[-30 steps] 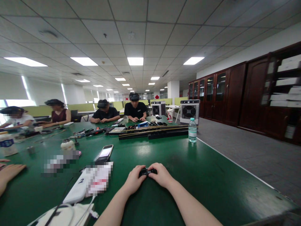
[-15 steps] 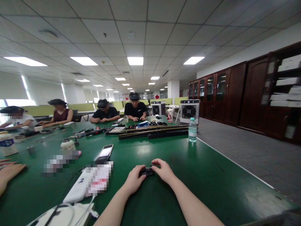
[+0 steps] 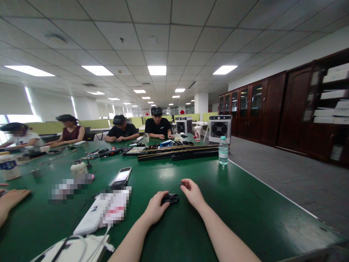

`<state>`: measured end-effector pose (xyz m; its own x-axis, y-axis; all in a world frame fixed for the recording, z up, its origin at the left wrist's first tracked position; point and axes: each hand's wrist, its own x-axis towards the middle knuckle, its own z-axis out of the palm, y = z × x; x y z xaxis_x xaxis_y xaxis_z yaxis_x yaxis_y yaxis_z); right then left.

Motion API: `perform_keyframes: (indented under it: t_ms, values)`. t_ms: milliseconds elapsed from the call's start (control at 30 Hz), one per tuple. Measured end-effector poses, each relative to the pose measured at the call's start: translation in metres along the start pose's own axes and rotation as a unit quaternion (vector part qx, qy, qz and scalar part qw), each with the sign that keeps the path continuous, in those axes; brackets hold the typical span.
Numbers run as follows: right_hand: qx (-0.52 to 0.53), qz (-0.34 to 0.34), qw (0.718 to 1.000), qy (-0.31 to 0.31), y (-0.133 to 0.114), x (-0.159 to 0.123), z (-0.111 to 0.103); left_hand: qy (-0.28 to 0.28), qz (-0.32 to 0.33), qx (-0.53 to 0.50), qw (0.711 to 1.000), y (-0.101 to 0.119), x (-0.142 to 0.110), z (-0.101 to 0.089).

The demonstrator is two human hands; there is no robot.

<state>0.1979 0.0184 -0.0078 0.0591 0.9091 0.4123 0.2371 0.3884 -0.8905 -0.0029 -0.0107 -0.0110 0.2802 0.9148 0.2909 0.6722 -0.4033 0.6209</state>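
Note:
On the green table (image 3: 174, 233), my left hand (image 3: 156, 208) grips a small black part (image 3: 171, 198) by its left end, thumb in front and fingers behind. The part looks like a low block with an uneven top; its exact kind is not clear. My right hand (image 3: 192, 193) is just to the right of it, raised slightly and apart from it. Thumb and index finger pinch a tiny dark piece (image 3: 181, 184), too small to name.
Left of my arms lie a phone (image 3: 123, 176), a white power bank (image 3: 91, 214) and cables (image 3: 79, 242). Long black rails (image 3: 196, 153) and a water bottle (image 3: 223, 151) stand ahead. Several people sit around the table; a co-worker's hand (image 3: 16, 198) rests at the left edge.
My right hand has moved off the black part, up and to the right, with a tiny dark piece between its fingertips. My left hand stays in place on the part.

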Motion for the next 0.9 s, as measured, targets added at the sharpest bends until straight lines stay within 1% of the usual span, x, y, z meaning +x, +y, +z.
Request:
perform_keyframes:
  t_ms: [467, 767, 900]
  values:
    - [0.062, 0.024, 0.997, 0.050, 0.0024, 0.0041, -0.0030, -0.001, -0.006, -0.005, 1.000, 0.0015, -0.0003, -0.0014]
    - [0.081, 0.035, 0.992, 0.086, 0.0050, 0.0069, -0.0053, 0.000, -0.007, -0.004, 1.000, -0.0002, -0.0002, -0.0007]
    - [0.085, 0.040, 0.991, 0.092, 0.0038, 0.0068, -0.0054, 0.000, -0.007, -0.006, 1.000, 0.0001, -0.0003, -0.0008]
